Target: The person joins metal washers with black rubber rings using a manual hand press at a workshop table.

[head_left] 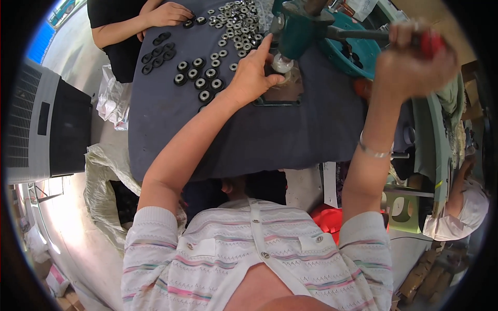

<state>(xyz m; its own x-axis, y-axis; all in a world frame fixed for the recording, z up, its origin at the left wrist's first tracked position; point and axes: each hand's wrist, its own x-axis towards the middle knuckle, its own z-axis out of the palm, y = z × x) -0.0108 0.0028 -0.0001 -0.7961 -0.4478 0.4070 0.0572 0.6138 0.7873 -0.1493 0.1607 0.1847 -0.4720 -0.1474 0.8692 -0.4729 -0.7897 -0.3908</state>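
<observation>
My right hand (412,67), smeared by motion, is wrapped round the red-ended lever (363,34) of a green hand press (298,36). My left hand (253,78) lies beside the ram (282,63) of the press, its index finger stretched forward and its thumb spread toward the base plate (290,90). Nothing shows in the left hand; whatever sits right under the ram is hidden. To its left stand several black wheels with metal bearings (201,84) in their centres. Beyond them is a heap of loose metal bearings (241,23).
A grey cloth (233,147) covers the table. Black rings (158,54) lie at the far left, near another person's hand (171,14) that touches black pieces. A teal basin (345,23) stands right of the press. A large open sack (101,163) stands left of the table.
</observation>
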